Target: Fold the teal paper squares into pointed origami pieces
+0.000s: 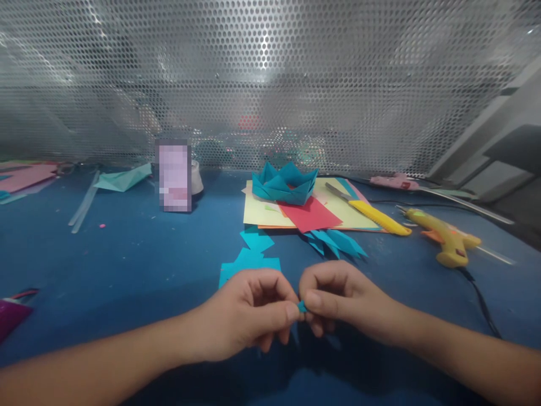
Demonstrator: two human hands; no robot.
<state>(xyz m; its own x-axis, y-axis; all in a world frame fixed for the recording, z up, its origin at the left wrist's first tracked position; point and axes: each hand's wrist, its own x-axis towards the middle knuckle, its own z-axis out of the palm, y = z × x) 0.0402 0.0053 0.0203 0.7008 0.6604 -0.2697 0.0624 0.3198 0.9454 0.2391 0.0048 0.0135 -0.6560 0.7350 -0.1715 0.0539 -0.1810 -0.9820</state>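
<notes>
Between the fingertips of both hands is a small piece of blue paper (pixel 301 306), mostly hidden by the fingers. My left hand (pixel 257 310) pinches its left side and my right hand (pixel 338 296) pinches its right side, the two hands almost touching. Just behind my left hand lie several blue paper pieces (pixel 253 260). Farther back, a folded blue paper crown shape (pixel 285 184) rests on a stack of coloured sheets (pixel 270 217), with a red paper (pixel 310 214) in front of it. Pointed blue folded pieces (pixel 336 242) lie at the stack's front edge.
A yellow cutter (pixel 376 216) lies on the stack's right side. Right of it are a yellow glue gun (pixel 452 237) with a cable and a pink tool (pixel 393 181). A pale green folded paper (pixel 122 178), clear sticks (pixel 84 200) and a blurred upright object (pixel 174 176) stand or lie left.
</notes>
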